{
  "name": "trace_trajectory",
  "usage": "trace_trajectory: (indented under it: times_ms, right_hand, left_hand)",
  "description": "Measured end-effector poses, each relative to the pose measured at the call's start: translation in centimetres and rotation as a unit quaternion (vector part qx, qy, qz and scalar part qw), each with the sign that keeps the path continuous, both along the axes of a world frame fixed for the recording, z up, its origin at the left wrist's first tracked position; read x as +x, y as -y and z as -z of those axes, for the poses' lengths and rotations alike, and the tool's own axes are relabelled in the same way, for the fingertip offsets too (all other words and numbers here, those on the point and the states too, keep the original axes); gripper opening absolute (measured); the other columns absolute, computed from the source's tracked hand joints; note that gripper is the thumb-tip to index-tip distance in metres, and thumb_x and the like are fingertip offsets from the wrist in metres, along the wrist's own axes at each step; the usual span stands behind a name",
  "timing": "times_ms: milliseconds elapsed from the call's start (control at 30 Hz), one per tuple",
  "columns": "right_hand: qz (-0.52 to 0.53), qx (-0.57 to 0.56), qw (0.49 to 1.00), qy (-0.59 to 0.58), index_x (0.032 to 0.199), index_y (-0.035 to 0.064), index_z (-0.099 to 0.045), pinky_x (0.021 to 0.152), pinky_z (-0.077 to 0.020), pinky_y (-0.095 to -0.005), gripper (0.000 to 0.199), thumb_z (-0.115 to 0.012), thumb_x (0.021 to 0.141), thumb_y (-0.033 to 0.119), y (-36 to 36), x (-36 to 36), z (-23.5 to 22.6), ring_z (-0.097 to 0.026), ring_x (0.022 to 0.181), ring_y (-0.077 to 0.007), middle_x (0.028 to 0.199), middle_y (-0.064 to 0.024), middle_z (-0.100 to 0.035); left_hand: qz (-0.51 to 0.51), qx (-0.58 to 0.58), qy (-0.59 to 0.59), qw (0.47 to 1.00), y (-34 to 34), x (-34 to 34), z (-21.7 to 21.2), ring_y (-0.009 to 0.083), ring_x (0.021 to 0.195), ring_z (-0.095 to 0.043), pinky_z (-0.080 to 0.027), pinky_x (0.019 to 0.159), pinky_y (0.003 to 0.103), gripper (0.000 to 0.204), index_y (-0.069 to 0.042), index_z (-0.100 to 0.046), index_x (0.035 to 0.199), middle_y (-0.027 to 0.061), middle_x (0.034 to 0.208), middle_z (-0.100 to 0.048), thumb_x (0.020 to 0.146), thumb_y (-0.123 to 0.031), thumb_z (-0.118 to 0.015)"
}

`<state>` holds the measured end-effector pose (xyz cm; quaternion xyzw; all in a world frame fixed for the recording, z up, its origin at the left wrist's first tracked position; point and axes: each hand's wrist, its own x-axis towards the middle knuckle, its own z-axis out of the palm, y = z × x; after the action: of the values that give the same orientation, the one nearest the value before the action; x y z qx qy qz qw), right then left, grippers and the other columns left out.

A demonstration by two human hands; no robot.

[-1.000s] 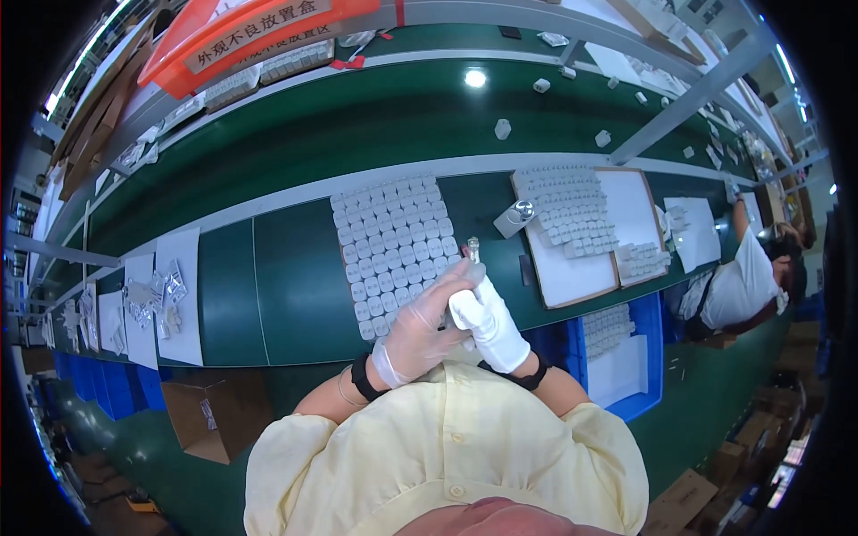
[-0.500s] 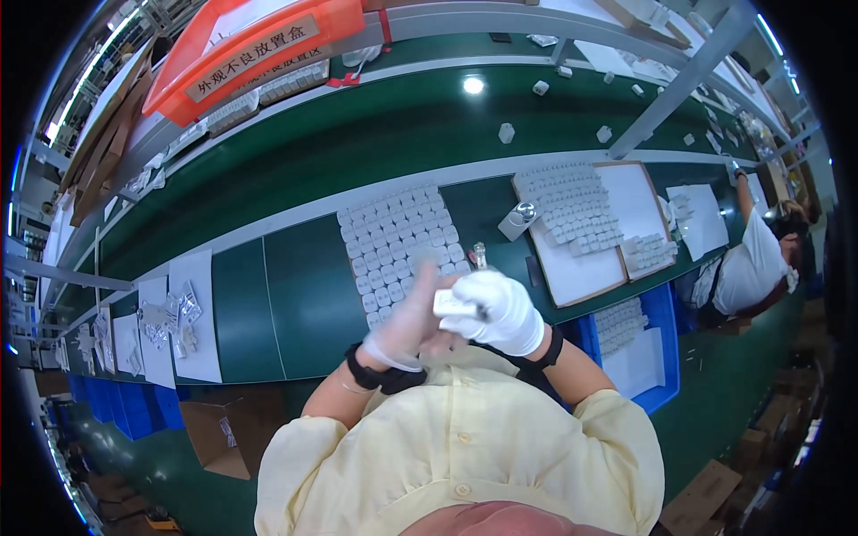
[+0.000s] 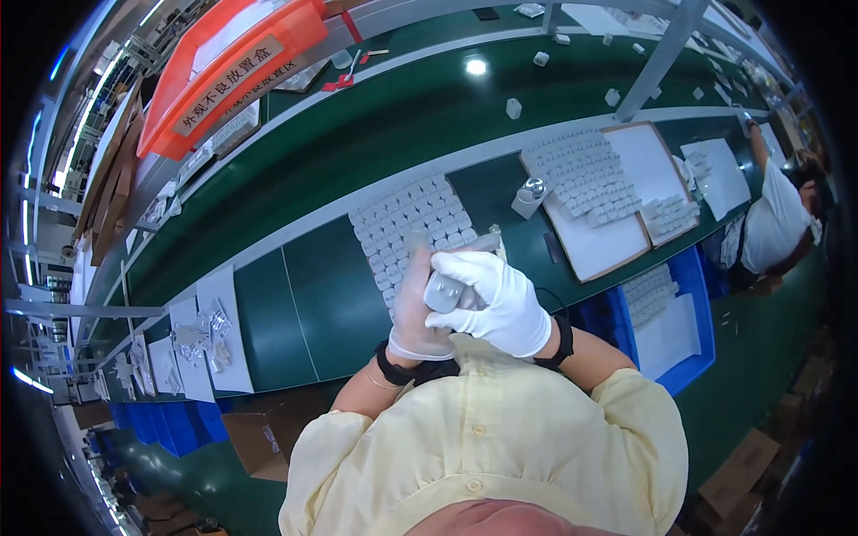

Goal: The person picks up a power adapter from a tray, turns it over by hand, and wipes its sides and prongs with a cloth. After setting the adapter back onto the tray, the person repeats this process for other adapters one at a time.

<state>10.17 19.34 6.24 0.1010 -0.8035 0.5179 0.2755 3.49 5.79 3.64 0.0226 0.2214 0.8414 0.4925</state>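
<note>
My right hand (image 3: pixel 500 304), in a white glove, is closed on a small pale-grey plastic block (image 3: pixel 441 293) in front of my chest. Small raised bits show on the block's visible face. My left hand (image 3: pixel 416 308), in a thin translucent glove, lies against the block's left side with its fingers stretched away from me. Part of it is hidden behind the right hand. Just beyond both hands, rows of white plastic blocks (image 3: pixel 411 214) cover a sheet on the green bench. A small metal-and-clear item (image 3: pixel 497 239) stands past my right fingers.
To the right are a white bottle with a silver top (image 3: pixel 529 198), a tray (image 3: pixel 594 255) with more blocks, and a blue crate (image 3: pixel 693 357) below. An orange bin (image 3: pixel 308 31) sits upper left. A shelf post (image 3: pixel 661 62) rises beyond the bench. A co-worker (image 3: pixel 778 219) works far right.
My hands have come closer together. The block has turned and now shows a broader face between them. The whole view has shifted and tilted slightly.
</note>
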Motion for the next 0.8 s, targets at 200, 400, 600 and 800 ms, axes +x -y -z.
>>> trace_trajectory:
  times_ms: [200,400,600,800]
  right_hand:
    - [0.023,0.071,0.996,-0.039,0.11,0.0025,-0.067,0.07,-0.0539,-0.0328,0.05,-0.086,0.067,0.018,0.6,0.5,0.3,-0.066,0.083,-0.0287,0.101,-0.0126,-0.067]
    - [0.031,0.157,0.985,-0.059,0.108,0.0069,-0.069,0.064,-0.0527,-0.0351,0.037,-0.079,0.073,0.015,0.4,1.4,1.7,-0.065,0.077,-0.0272,0.104,-0.0132,-0.066]
    - [0.067,0.141,0.985,-0.066,0.102,0.0087,-0.071,0.062,-0.0518,-0.0341,0.037,-0.083,0.068,0.012,1.5,1.2,1.8,-0.064,0.074,-0.0274,0.096,-0.0112,-0.066]
    - [-0.052,0.106,0.992,-0.042,0.106,0.0093,-0.07,0.064,-0.052,-0.0339,0.036,-0.081,0.072,0.012,0.9,2.5,3.2,-0.064,0.077,-0.0273,0.099,-0.0112,-0.065]
  left_hand:
    - [-0.214,-0.138,-0.068,0.965,-0.8,2.0,1.2,0.0146,0.076,-0.059,-0.049,0.072,0.03,0.045,-0.003,-0.059,0.099,0.0062,0.088,-0.063,0.105,-0.039,-0.034]
    - [-0.237,-0.225,-0.162,0.931,-0.6,2.6,1.4,0.0154,0.079,-0.059,-0.049,0.075,0.029,0.024,-0.002,-0.054,0.095,0.0102,0.093,-0.062,0.1,-0.024,-0.046]
    - [-0.307,-0.262,-0.214,0.889,-0.7,3.7,0.3,0.0114,0.084,-0.057,-0.047,0.076,0.026,0.038,-0.001,-0.058,0.104,0.0061,0.093,-0.061,0.106,-0.032,-0.036]
    - [-0.394,-0.197,-0.227,0.868,-0.1,3.1,1.5,0.0102,0.088,-0.055,-0.046,0.081,0.025,0.022,-0.001,-0.052,0.109,0.0075,0.103,-0.06,0.104,-0.017,-0.039]
